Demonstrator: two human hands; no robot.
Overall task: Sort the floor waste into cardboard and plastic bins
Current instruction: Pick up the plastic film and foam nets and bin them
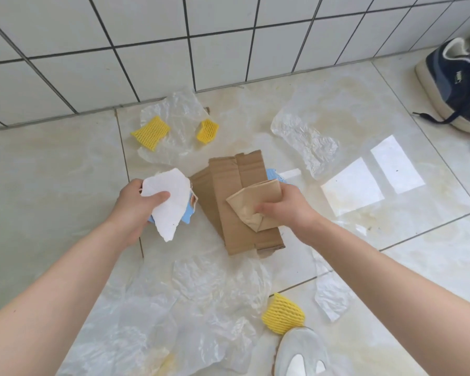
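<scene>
My left hand (136, 210) grips a torn white card piece (171, 202) with a blue piece (189, 213) behind it. My right hand (288, 210) pinches a folded tan paper piece (255, 204) over a stack of brown cardboard sheets (239, 202) lying on the floor. A blue scrap (276, 176) peeks from behind the cardboard. Clear plastic sheets lie around: one by the wall (174, 123), one to the right (304, 139), a big crumpled one near me (179, 308). Yellow foam nets (151, 132) (207, 130) (282, 316) sit on the plastic.
A tiled wall (174, 44) runs along the far side. A dark blue sneaker (456, 80) with loose laces lies at the far right. My own grey shoe (300, 354) is at the bottom edge. No bins are in view.
</scene>
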